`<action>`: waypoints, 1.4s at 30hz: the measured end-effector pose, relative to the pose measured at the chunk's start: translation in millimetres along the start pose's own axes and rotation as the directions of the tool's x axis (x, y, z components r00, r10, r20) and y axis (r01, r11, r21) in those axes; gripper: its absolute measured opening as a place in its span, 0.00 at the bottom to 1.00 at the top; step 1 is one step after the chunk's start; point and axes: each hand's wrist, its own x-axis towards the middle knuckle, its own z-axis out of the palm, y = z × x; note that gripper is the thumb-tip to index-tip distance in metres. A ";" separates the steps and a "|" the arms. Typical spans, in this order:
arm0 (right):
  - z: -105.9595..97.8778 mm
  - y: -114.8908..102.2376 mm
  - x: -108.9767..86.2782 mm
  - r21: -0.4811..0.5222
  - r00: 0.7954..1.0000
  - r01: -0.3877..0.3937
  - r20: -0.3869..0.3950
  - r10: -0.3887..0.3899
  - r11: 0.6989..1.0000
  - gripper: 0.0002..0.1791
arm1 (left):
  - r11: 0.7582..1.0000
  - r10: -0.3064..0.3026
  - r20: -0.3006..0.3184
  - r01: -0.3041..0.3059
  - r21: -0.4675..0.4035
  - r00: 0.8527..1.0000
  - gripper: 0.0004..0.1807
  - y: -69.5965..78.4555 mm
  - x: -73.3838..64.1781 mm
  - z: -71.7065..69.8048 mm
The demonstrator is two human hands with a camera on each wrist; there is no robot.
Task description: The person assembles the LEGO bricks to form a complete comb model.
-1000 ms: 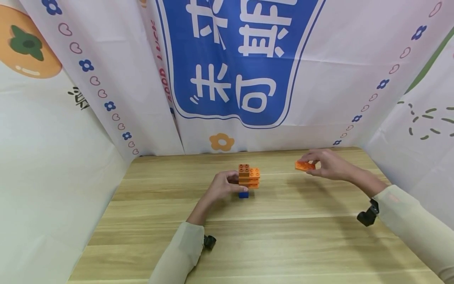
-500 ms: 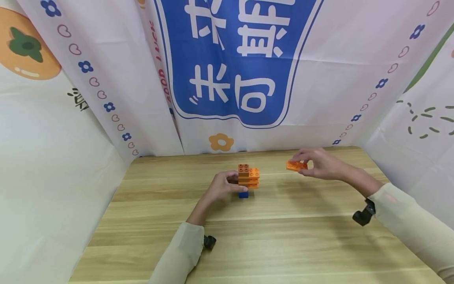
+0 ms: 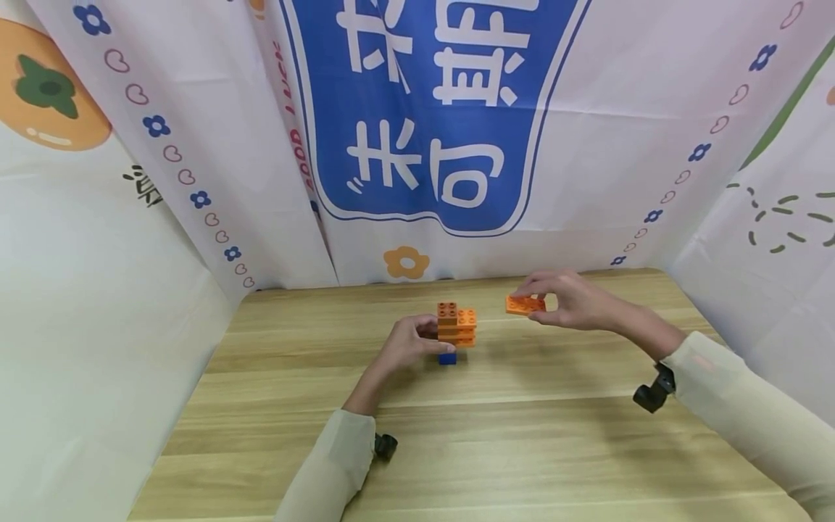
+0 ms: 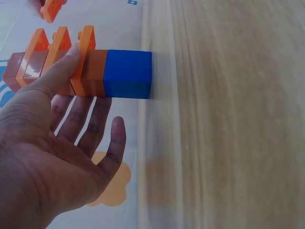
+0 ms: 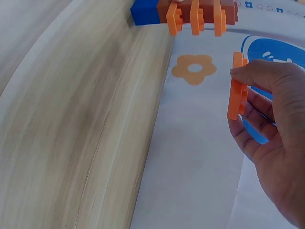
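A tower of toy building bricks (image 3: 447,313) stands upright on the table, a blue brick (image 4: 127,74) at its base. Above that, brown bricks (image 5: 228,12) alternate with thin orange plates (image 4: 86,59) that jut out toward the right. My left hand (image 3: 407,342) grips the tower from the left, thumb along its near side and fingers behind. To the right, my right hand (image 3: 570,301) pinches a loose orange plate (image 5: 236,88) between thumb and fingers. This plate is held above the table, apart from the tower, its studs facing up.
The wooden table (image 3: 417,449) ends at a white printed cloth (image 3: 587,181) hanging behind it. More cloth rises at the left (image 3: 78,326) and right sides. A small black camera (image 3: 652,395) is strapped to the right wrist, another (image 3: 385,444) to the left.
My right hand has moved left with the loose orange plate, bringing it closer to the tower. The left hand and the tower have stayed in place.
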 end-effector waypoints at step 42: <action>28.3 -33.5 65.6 0.087 0.997 0.074 0.031 -0.076 0.993 0.19 | 1.000 0.007 0.007 -0.007 0.008 1.000 0.19 -2.3 2.5 0.0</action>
